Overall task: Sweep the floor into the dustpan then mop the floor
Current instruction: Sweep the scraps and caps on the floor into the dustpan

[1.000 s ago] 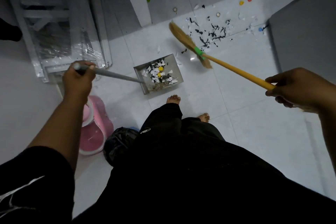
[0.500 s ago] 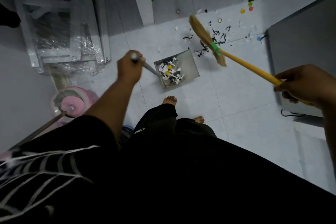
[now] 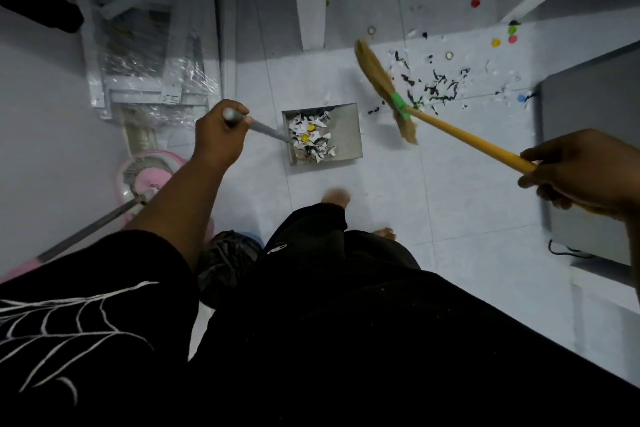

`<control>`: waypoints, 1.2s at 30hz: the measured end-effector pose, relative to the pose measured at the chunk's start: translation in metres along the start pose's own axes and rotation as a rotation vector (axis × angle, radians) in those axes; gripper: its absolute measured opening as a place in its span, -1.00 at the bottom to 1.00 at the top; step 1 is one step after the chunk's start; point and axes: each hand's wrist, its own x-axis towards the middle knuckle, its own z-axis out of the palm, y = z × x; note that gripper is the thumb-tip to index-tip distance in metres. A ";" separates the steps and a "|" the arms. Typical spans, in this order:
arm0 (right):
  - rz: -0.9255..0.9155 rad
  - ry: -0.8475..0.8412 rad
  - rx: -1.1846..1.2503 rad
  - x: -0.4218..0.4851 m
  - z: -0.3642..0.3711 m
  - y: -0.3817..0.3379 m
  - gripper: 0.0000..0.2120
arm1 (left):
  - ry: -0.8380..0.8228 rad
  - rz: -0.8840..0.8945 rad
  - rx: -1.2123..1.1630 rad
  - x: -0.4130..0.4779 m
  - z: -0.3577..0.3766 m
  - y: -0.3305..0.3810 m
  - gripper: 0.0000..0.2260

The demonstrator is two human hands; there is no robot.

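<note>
My left hand (image 3: 219, 135) grips the grey handle of a metal dustpan (image 3: 346, 128) that sits on the white tiled floor ahead of my feet. Paper scraps and yellow caps lie in the pan's left half. My right hand (image 3: 581, 173) holds the yellow stick of a straw broom (image 3: 377, 76) with a green band. The broom head is beyond the pan's right corner, beside a patch of black and white scraps (image 3: 440, 83) and coloured bottle caps (image 3: 496, 42) on the floor.
A pink mop bucket (image 3: 156, 163) with a mop (image 3: 86, 229) in it stands at my left. A black rubbish bag (image 3: 228, 263) lies by my left leg. Plastic-wrapped white frames (image 3: 145, 45) lean at the back left. A grey cabinet (image 3: 588, 149) stands at the right.
My left hand has carried the dustpan forward and to the right, closer to the scraps. The broom head has stayed near the scrap patch. The view has shifted forward.
</note>
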 end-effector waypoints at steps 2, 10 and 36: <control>-0.035 -0.053 -0.003 0.005 0.000 -0.020 -0.79 | 0.046 0.003 0.004 -0.011 -0.025 -0.015 -0.90; -0.269 -0.272 -0.035 0.018 0.022 -0.127 -0.82 | 0.246 -0.124 0.083 -0.083 -0.092 -0.062 -0.89; 0.207 -0.209 0.396 0.136 0.093 -0.124 -0.77 | 0.387 -0.460 0.098 -0.153 -0.066 -0.111 -0.87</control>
